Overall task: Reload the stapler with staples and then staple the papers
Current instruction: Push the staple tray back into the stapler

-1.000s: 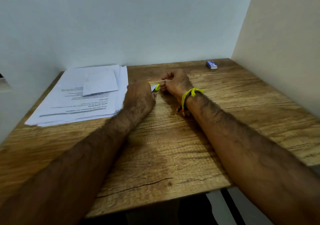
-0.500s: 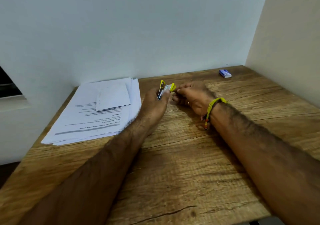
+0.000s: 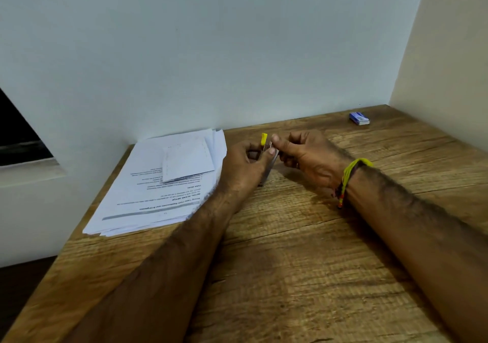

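A small stapler (image 3: 264, 142) with a yellow end and a metal body stands nearly upright in my left hand (image 3: 244, 164), its lower end touching the wooden table (image 3: 303, 250). My right hand (image 3: 307, 155) is at the stapler's top, thumb and forefinger pinched on its metal part; whether staples are between the fingers is hidden. A stack of printed papers (image 3: 158, 192) lies to the left of my hands, with a smaller sheet on top. A blue and white staple box (image 3: 359, 118) sits at the far right near the wall.
White walls close the table at the back and the right. A dark opening (image 3: 18, 136) shows in the left wall. The table's left edge runs just beside the papers.
My left hand has tipped the stapler more upright and my right hand has closed in on its top. The camera has shifted, so everything sits lower and more to the right.
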